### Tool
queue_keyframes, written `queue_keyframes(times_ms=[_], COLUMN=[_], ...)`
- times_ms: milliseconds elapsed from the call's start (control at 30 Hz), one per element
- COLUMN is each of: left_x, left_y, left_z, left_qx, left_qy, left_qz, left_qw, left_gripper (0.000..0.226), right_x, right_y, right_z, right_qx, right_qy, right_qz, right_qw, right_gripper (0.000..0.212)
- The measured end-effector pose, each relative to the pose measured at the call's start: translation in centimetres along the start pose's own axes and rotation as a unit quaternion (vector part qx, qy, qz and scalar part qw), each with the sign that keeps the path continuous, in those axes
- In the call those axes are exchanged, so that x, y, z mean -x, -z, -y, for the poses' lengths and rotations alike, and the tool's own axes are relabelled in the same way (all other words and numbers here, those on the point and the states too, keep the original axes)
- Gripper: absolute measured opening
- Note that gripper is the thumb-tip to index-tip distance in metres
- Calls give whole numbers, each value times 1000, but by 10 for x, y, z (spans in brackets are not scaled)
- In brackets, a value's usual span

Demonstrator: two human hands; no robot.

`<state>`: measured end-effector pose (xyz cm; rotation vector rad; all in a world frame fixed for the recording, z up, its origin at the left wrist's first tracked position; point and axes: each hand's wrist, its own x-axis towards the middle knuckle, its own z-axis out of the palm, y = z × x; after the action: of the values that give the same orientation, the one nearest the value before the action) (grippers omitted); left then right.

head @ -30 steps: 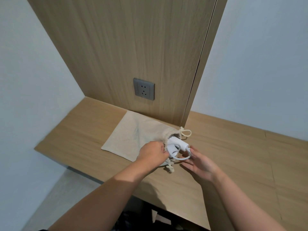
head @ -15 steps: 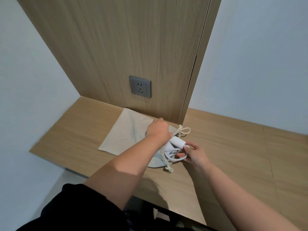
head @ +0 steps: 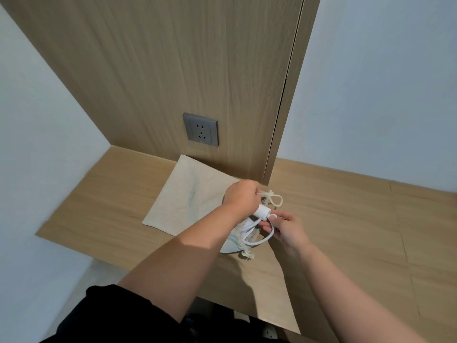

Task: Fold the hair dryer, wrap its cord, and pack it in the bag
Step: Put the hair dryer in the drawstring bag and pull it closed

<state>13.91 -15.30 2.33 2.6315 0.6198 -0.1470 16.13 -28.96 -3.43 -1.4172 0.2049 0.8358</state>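
A beige drawstring bag [head: 188,196] lies flat on the wooden counter [head: 333,219], its mouth facing right. My left hand [head: 241,196] grips the upper rim of the bag's mouth and holds it up. A white hair dryer [head: 262,212] sticks halfway out of the mouth, with a loop of white cord [head: 262,240] hanging below it. My right hand [head: 286,227] holds the dryer's end and the cord. The bag's cream drawstring [head: 274,198] loops beside my left hand. Most of the dryer is hidden inside the bag and behind my hands.
A grey wall socket [head: 200,129] sits in the wood panel behind the bag. The counter's front edge [head: 103,257] drops to the floor at lower left. White walls close in on the left and the right.
My left hand moved from the near rim of the bag's mouth to the far upper rim and lifted it. The dryer slid deeper into the bag under my right hand.
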Motion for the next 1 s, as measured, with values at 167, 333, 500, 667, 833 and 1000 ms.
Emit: queue_keyframes(times_ms=[167,333,500,667,833,1000], left_x=[0,8,19,33,55,64], left_y=[0,-1,-3,-16,-27,-37], left_z=[8,8,7,15,29,35], left_qx=[91,110,92,13,-18,-105], left_qy=[-2,5,-2,-74,-47,-28], left_qz=[0,-12,-48,-65,-49,5], left_qw=[996,994,995,995,998,994], left_gripper=[14,16,13,34,77,96], right_x=[-8,-14,-15,-22,-22,-29], right_y=[-13,-24,-20,-5,-3,-11], right_z=[0,3,10,22,38,40], right_qx=[-31,-17,37,235,424,488], right_qy=[-14,-21,-28,32,156,188], right_qz=[-23,-18,4,-76,61,107], right_qw=[999,999,999,968,890,846], right_gripper=[13,12,10,44,78,42])
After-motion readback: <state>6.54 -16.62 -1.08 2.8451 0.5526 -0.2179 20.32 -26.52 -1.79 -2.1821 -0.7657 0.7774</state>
